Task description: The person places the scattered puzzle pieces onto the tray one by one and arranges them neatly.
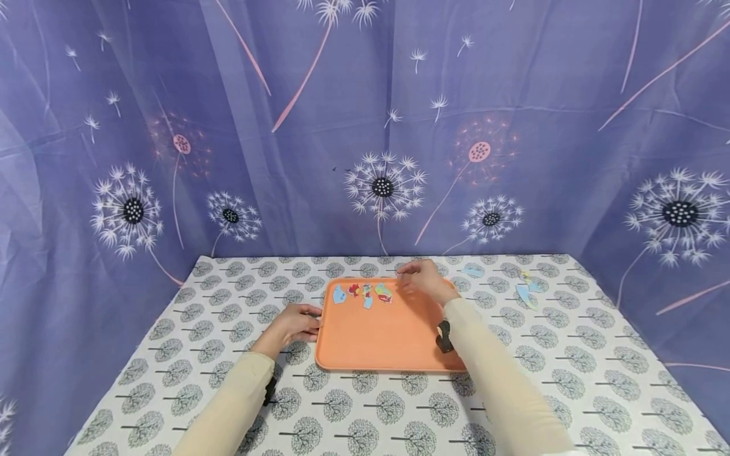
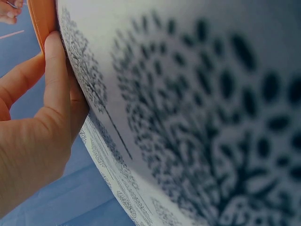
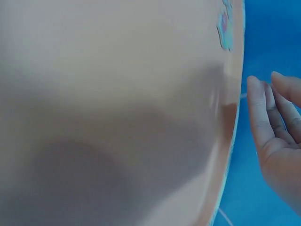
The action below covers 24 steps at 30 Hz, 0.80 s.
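Note:
An orange tray [image 1: 393, 335] lies on the patterned tablecloth. My left hand [image 1: 293, 323] is at its left side, and in the left wrist view the extended fingers [image 2: 55, 70] touch the tray's outer edge. Over the far rim, right of centre, is my right hand [image 1: 424, 280]. Its fingers [image 3: 260, 110] are nearly straight, with the thumb apart and nothing visible between them. Along the tray's far side lie several small flat printed pieces, among them a light-blue piece [image 1: 339, 294], a red piece [image 1: 354, 290] and a green-and-red piece [image 1: 383, 292].
To the right of the tray, more flat pieces lie on the cloth: a pale-blue piece [image 1: 472, 272] near the back and a small group with a blue piece [image 1: 523, 294]. A purple dandelion-print curtain [image 1: 302, 190] hangs behind the table [image 1: 365, 437].

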### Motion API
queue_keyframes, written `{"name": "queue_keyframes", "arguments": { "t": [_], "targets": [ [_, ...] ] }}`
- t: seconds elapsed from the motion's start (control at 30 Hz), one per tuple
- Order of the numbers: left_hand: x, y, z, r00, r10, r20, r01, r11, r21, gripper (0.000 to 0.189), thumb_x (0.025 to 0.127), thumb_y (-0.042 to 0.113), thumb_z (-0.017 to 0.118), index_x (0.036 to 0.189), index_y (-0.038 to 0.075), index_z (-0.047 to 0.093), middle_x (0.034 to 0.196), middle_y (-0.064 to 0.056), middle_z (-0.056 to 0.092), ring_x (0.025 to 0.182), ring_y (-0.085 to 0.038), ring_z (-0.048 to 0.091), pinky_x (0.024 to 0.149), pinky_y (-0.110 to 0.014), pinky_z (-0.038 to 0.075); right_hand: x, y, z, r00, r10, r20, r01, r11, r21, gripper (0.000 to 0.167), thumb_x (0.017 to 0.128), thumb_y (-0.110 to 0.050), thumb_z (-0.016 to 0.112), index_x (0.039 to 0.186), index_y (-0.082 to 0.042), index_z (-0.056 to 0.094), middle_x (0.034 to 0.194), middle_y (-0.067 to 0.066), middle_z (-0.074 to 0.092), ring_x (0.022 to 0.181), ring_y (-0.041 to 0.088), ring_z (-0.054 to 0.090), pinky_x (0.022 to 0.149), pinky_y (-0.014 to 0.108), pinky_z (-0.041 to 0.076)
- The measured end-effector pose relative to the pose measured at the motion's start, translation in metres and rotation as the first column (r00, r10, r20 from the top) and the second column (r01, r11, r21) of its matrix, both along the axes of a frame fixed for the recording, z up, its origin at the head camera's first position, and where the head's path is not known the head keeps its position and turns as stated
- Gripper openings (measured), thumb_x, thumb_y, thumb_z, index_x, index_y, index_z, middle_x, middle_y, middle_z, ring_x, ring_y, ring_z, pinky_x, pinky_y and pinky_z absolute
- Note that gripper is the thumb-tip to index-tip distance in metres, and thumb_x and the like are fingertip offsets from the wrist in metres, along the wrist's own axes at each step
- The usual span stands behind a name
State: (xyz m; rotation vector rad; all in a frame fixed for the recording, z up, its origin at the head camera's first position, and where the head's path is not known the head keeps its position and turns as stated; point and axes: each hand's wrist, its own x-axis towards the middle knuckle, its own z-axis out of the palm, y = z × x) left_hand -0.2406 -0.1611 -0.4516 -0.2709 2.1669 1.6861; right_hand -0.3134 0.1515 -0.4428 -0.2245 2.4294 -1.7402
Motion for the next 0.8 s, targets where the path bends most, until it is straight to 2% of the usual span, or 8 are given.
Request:
{"name": "queue_keyframes", "arguments": {
  "t": [0.1,0.3,0.5,0.57,0.7,0.8],
  "targets": [
    [0.0,0.0,0.001,1.0,0.001,0.0,-0.001,1.0,0.001,0.035,0.087,-0.007,0.062,0.122,-0.008,0.057,0.083,-0.018,0.067,0.063,-0.017,0.066,0.062,-0.027,0.062,-0.001,0.011,0.003,1.0,-0.007,-0.027,0.006,1.0,-0.007,0.028,0.091,0.004,0.058,0.117,0.016,0.058,0.105,0.032,0.063,0.092,0.044,0.064,0.084,0.048,0.058],
    [0.0,0.0,0.0,1.0,-0.005,0.001,0.005,1.0,0.002,0.035,0.086,-0.006,0.063,0.121,-0.008,0.057,0.083,-0.018,0.067,0.064,-0.018,0.066,0.062,-0.028,0.062,0.001,0.036,0.008,0.996,-0.045,-0.074,0.045,0.999,0.001,0.03,0.089,0.004,0.059,0.117,0.016,0.057,0.106,0.029,0.063,0.094,0.04,0.063,0.087,0.046,0.057],
    [0.0,-0.001,0.0,1.0,-0.009,0.0,0.009,1.0,0.011,0.035,0.087,-0.006,0.063,0.121,-0.008,0.057,0.084,-0.018,0.067,0.065,-0.018,0.066,0.063,-0.028,0.062,0.011,0.066,0.013,0.988,-0.08,-0.131,0.085,0.996,0.028,0.03,0.09,0.001,0.061,0.115,0.017,0.058,0.104,0.03,0.065,0.085,0.031,0.067,0.086,0.047,0.057],
    [0.0,-0.001,0.0,1.0,-0.005,0.002,0.005,1.0,0.016,0.035,0.086,-0.006,0.063,0.121,-0.008,0.057,0.083,-0.018,0.067,0.064,-0.018,0.066,0.063,-0.028,0.062,0.014,0.077,0.015,0.988,-0.091,-0.123,0.098,0.994,0.052,0.031,0.092,-0.002,0.061,0.118,0.015,0.057,0.107,0.03,0.064,0.085,0.028,0.068,0.087,0.046,0.057],
    [0.0,-0.001,0.0,1.0,-0.002,0.003,0.002,1.0,0.019,0.035,0.086,-0.006,0.063,0.121,-0.008,0.057,0.083,-0.018,0.067,0.064,-0.018,0.066,0.062,-0.028,0.062,0.022,0.1,0.017,0.992,-0.107,-0.063,0.11,0.993,0.049,0.036,0.096,-0.006,0.057,0.126,0.014,0.052,0.121,0.032,0.057,0.098,0.035,0.065,0.094,0.048,0.053],
    [-0.001,-0.002,0.0,1.0,-0.005,0.003,0.005,1.0,0.017,0.035,0.087,-0.006,0.063,0.121,-0.008,0.057,0.083,-0.018,0.067,0.064,-0.018,0.067,0.063,-0.028,0.062,0.027,0.117,0.017,0.992,-0.121,-0.029,0.123,0.991,0.052,0.039,0.097,-0.007,0.055,0.13,0.012,0.048,0.127,0.032,0.053,0.101,0.032,0.065,0.099,0.048,0.05]
  ]
}}
